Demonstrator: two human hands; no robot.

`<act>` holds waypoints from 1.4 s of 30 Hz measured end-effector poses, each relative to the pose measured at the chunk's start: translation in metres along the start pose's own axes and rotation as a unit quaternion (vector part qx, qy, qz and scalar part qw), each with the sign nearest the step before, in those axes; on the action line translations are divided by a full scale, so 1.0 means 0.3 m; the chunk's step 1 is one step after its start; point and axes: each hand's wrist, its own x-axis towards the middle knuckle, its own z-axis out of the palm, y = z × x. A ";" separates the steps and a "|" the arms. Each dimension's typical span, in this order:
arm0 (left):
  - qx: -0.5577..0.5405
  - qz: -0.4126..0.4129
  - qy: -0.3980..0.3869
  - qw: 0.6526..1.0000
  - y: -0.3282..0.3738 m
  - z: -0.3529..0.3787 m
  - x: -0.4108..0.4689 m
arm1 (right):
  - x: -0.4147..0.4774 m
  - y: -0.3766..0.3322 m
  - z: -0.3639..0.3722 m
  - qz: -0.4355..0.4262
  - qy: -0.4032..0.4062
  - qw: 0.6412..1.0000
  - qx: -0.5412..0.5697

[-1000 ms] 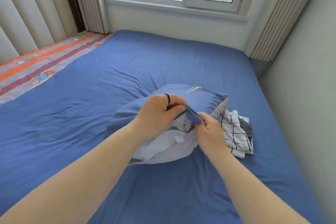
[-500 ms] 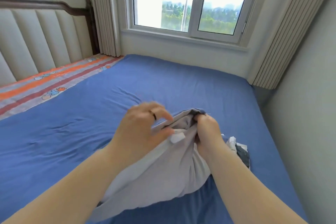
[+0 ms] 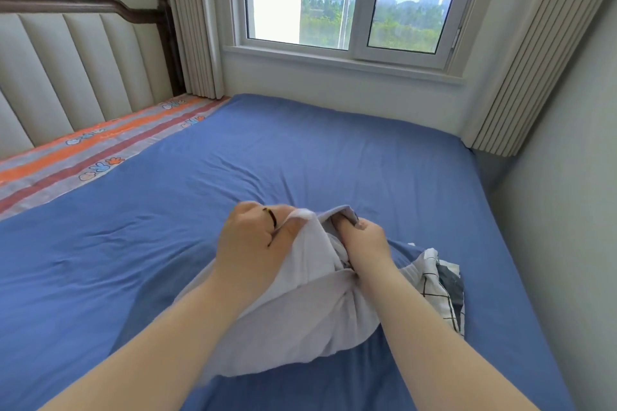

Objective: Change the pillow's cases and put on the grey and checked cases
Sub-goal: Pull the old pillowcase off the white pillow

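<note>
A pillow (image 3: 300, 320) lies on the blue bed in front of me, its pale grey-white fabric bunched up toward my hands. My left hand (image 3: 253, 240) grips a fold of that white fabric at the top. My right hand (image 3: 364, 240) grips the blue case's edge (image 3: 344, 212) beside it, fingers curled into the cloth. The checked case (image 3: 434, 287), white with dark lines, lies crumpled to the right of the pillow with a dark grey cloth (image 3: 450, 280) on it.
The blue sheet (image 3: 300, 150) covers the bed. An orange striped sheet (image 3: 100, 150) runs along the padded headboard (image 3: 66, 77) at left. A window and curtains stand behind the bed; a wall (image 3: 567, 243) closes the right side.
The pillow has been lifted and turned so its white side faces me. Both hands moved up to its top end, and the blue case has slid back off most of it.
</note>
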 end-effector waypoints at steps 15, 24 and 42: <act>-0.067 -0.082 0.169 0.980 -0.050 -0.160 0.165 | 0.224 0.243 -0.175 0.021 0.118 0.904 -0.410; -0.198 -0.020 0.007 0.980 0.109 0.022 0.248 | -0.005 -0.084 -0.092 -0.237 -0.089 0.967 -0.021; 0.067 -0.235 -0.089 0.966 -0.156 0.097 0.115 | 0.027 -0.179 -0.327 -0.181 0.333 0.908 -0.180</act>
